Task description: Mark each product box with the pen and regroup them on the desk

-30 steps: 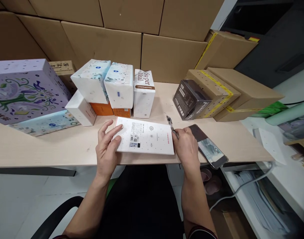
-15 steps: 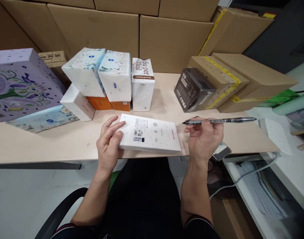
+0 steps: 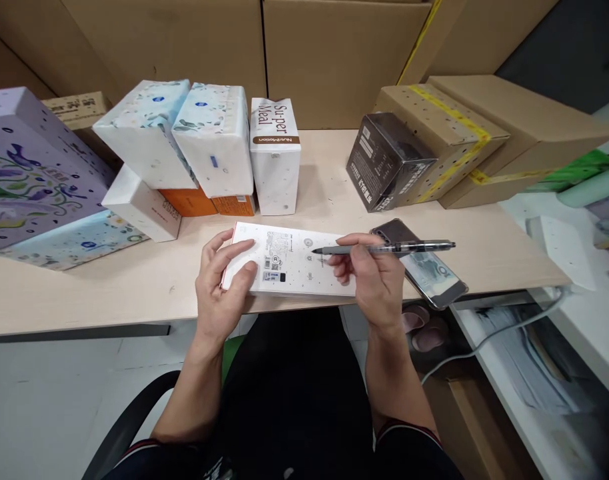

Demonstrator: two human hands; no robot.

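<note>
A flat white box (image 3: 297, 277) with small dark dots, printed text and a label lies near the table's front edge. My left hand (image 3: 223, 287) grips its left end, thumb and fingers on the top face. In my right hand (image 3: 377, 277) is a grey and black pen (image 3: 344, 249), pinched between thumb and fingers. The pen's tip points left, over the middle of the box; whether it touches the surface I cannot tell. My right fingers cover part of the box's right end.
Tissue packs (image 3: 214, 140), a "Super Meal" box (image 3: 275, 167) and a purple box (image 3: 29, 167) stand at the back left. A black box (image 3: 379, 160) and cartons (image 3: 524, 133) stand at the right. A phone (image 3: 429, 273) lies right of my right hand.
My right hand has moved left with the pen, from beyond the box's right end to above it. More of the phone shows. The head view has shifted slightly.
</note>
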